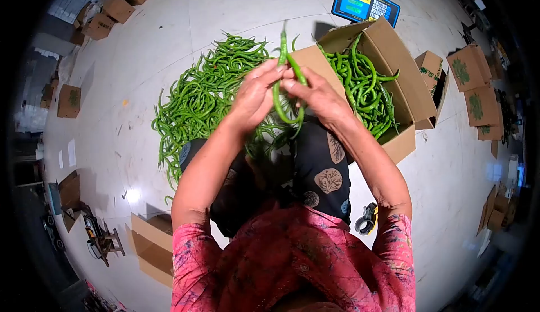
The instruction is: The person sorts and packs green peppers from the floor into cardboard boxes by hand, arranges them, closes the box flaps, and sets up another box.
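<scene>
Long green peppers (287, 95), some curved, hang between my two hands at the centre. My left hand (256, 95) has its thumb and fingers closed on them from the left. From the right, my right hand (316, 95) pinches them with thumb and fingers. A large loose pile of green peppers (199, 95) lies on the floor to the left, reaching under my hands. To the right stands an open cardboard box (402, 78) holding many green peppers (363, 84); one of its flaps reaches behind my right hand.
A blue-framed scale display (365, 2) stands behind the box. More boxes (430, 81) are at the right, with an open box (152, 247) at the lower left. A tape roll (367, 220) lies beside my right knee. Boxes (117, 8) line the upper left.
</scene>
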### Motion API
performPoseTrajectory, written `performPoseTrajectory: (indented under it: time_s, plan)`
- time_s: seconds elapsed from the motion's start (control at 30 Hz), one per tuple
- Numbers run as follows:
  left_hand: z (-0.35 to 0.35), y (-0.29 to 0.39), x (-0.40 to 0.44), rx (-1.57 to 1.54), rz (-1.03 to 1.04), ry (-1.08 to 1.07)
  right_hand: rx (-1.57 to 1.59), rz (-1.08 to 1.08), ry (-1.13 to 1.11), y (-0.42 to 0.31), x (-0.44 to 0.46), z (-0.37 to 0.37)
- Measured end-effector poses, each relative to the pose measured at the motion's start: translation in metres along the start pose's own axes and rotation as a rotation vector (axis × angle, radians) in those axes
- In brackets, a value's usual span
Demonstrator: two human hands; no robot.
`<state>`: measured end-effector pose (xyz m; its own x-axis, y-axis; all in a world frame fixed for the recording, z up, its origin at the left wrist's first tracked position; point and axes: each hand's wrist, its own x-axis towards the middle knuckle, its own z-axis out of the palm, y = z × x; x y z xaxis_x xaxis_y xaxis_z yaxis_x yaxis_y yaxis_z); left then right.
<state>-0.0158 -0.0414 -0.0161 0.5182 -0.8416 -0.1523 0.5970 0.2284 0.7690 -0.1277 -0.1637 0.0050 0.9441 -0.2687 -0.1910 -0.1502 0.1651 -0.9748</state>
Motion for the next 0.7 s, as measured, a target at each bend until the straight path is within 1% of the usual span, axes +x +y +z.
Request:
performPoseTrajectory:
  time_s: [0.03, 0.07, 0.1, 0.13, 0.2, 0.23, 0.27, 0.33, 0.37, 0.4, 0.43, 0.47, 0.53, 0.6, 0.63, 0.67, 0.7]
  plan:
    - [0.001, -0.005, 0.002, -0.104, 0.007, -0.04, -0.022, -0.057, 0.008, 0.009, 0.005, 0.006]
    - [0.003, -0.011, 0.004, -0.209, 0.011, -0.079, -0.121, -0.064, 0.001, 0.007, 0.006, 0.008]
    - [0.01, -0.015, 0.004, -0.13, 0.06, -0.066, -0.19, -0.074, 0.049, 0.008, 0.009, 0.008]
    - [0.018, -0.008, -0.004, -0.067, 0.062, -0.071, -0.262, -0.083, 0.095, 0.005, 0.01, 0.007]
    - [0.034, 0.01, -0.017, 0.051, 0.069, -0.075, -0.233, -0.196, 0.173, -0.014, -0.001, 0.005]
    - [0.03, 0.017, -0.018, 0.22, 0.057, -0.017, -0.332, -0.105, 0.243, -0.028, -0.009, -0.01]
    - [0.025, 0.029, -0.014, 0.355, 0.039, -0.012, -0.426, -0.007, 0.302, -0.041, -0.016, -0.025]
    - [-0.006, 0.049, 0.001, 0.37, -0.082, -0.079, -0.541, -0.167, 0.441, -0.061, -0.036, -0.052]
    - [-0.023, 0.052, 0.015, 0.301, -0.106, -0.033, -0.629, -0.126, 0.537, -0.056, -0.036, -0.078]
    - [-0.035, 0.054, 0.024, 0.278, -0.11, 0.051, -0.658, -0.068, 0.507, -0.053, -0.041, -0.103]
    - [-0.048, 0.054, 0.031, 0.356, -0.106, 0.121, -0.764, -0.037, 0.525, -0.055, -0.047, -0.109]
    - [-0.063, 0.054, 0.039, 0.44, -0.104, 0.19, -0.895, 0.052, 0.511, -0.044, -0.051, -0.13]
    - [-0.107, 0.036, 0.061, 0.797, -0.189, 0.211, -1.358, -0.222, 0.673, -0.006, -0.064, -0.146]
    - [-0.149, 0.006, 0.079, 1.656, -0.005, 0.113, -1.018, -0.113, 0.608, -0.012, -0.078, -0.116]
    - [-0.162, -0.004, 0.081, 1.703, -0.076, 0.038, -0.898, -0.098, 0.531, -0.015, -0.086, -0.089]
    - [-0.17, -0.019, 0.089, 1.793, -0.222, -0.026, -0.884, -0.147, 0.452, -0.015, -0.093, -0.066]
    - [-0.177, -0.036, 0.097, 1.836, -0.272, -0.059, -1.085, -0.273, 0.333, -0.012, -0.099, -0.05]
